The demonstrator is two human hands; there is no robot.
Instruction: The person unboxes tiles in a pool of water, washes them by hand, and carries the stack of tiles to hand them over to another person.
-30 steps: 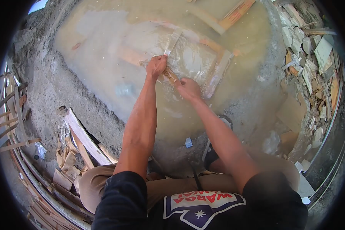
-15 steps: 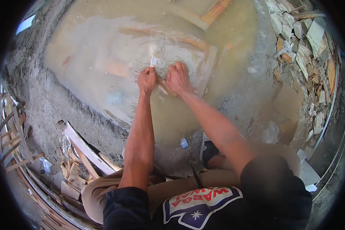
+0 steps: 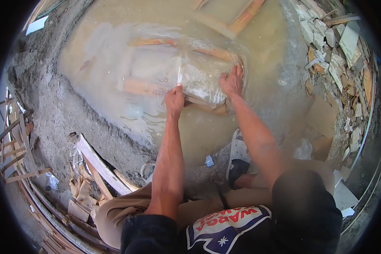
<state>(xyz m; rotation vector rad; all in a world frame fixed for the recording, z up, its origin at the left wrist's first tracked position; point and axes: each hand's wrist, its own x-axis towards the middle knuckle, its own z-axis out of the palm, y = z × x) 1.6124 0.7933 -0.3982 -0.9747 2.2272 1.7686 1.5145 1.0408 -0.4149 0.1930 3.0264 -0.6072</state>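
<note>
A pool of murky water (image 3: 101, 55) lies in front of me. My left hand (image 3: 174, 100) is closed in a grip at the near side of a partly submerged cardboard piece (image 3: 207, 106); a thin whitish strip (image 3: 180, 74) sticks up past its thumb. What its fingers hold underneath is hidden. My right hand (image 3: 233, 81) has its fingers apart and rests at the right side of the cardboard, near its wet edge. Clear film or rippling water glints between the hands; I cannot tell which. A brown strip with print (image 3: 144, 87) lies under the water to the left.
Another orange-brown frame-like piece (image 3: 245, 19) lies in the water at the top. Broken rubble (image 3: 338, 67) is heaped at the right. Wood pieces (image 3: 103, 169) and scraps lie at the lower left. A small blue scrap (image 3: 209, 161) sits near my sandalled foot (image 3: 238, 167).
My right hand has moved right, away from my left hand, and its fingers have spread. More of the cardboard shows near the surface between the hands.
</note>
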